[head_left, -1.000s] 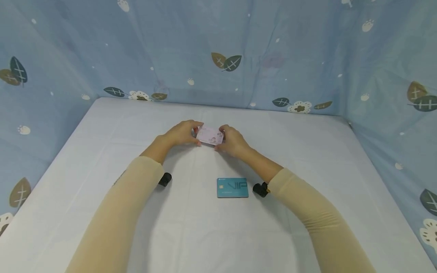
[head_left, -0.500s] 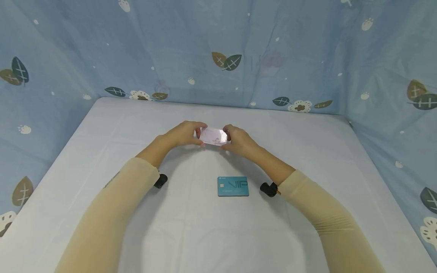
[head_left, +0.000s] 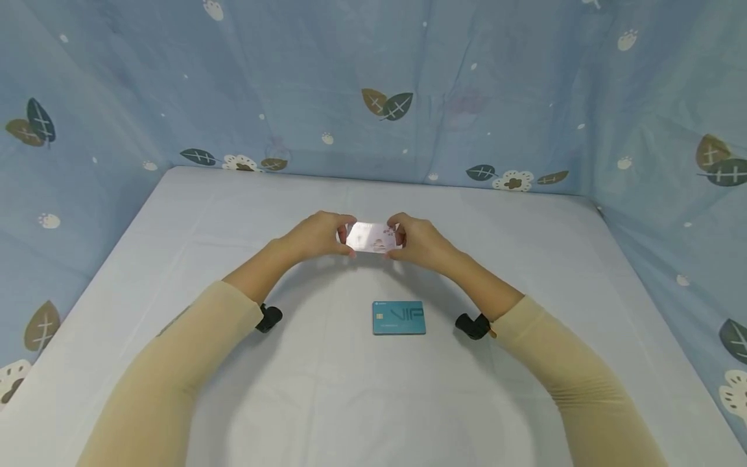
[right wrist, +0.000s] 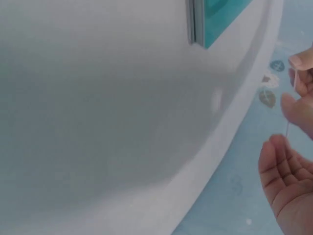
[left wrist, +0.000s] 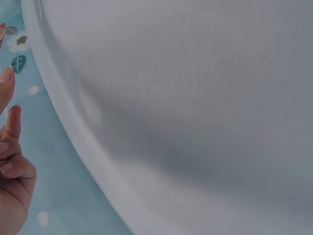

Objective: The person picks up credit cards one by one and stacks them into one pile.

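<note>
In the head view, a thin pink card (head_left: 370,238) with a glossy shine is held up between both hands over the far half of the table. My left hand (head_left: 318,235) pinches its left end between thumb and fingers. The right end is pinched the same way by my right hand (head_left: 426,243). Edge-on in the right wrist view, the card is a thin pale line at the fingertips of my right hand (right wrist: 288,181). Nearer to me lies a teal card (head_left: 399,318) marked VIP; its side in the right wrist view shows several stacked layers.
A white cloth covers the table (head_left: 350,402). Blue leaf-patterned curtain (head_left: 327,78) closes off the back and sides. Small black cameras hang under the left wrist (head_left: 269,318) and right wrist (head_left: 473,326), the right one beside the teal card.
Both hands have moved slightly right and a little nearer with the pink card. It has turned level, and glare has spread across its face. The teal card stays in place.
</note>
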A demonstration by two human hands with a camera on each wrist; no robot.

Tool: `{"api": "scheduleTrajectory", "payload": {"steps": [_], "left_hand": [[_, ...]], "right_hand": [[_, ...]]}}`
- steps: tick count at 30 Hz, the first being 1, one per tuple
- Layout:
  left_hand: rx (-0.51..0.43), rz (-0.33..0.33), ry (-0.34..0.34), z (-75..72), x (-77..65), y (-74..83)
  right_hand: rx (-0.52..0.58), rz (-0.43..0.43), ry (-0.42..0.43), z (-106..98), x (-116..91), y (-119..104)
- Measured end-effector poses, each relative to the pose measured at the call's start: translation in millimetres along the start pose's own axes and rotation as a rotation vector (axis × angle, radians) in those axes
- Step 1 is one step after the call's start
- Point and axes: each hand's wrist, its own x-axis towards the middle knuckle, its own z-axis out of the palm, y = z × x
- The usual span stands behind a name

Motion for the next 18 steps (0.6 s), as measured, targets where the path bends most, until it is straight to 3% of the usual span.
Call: {"api": "scheduleTrajectory", "payload": {"steps": [18], "left_hand": [[-0.113,0.059,0.027,16.7,-24.3,19.5]], "right_hand": [[0.087,-0.008,-0.069,-8,-29,2]]}}
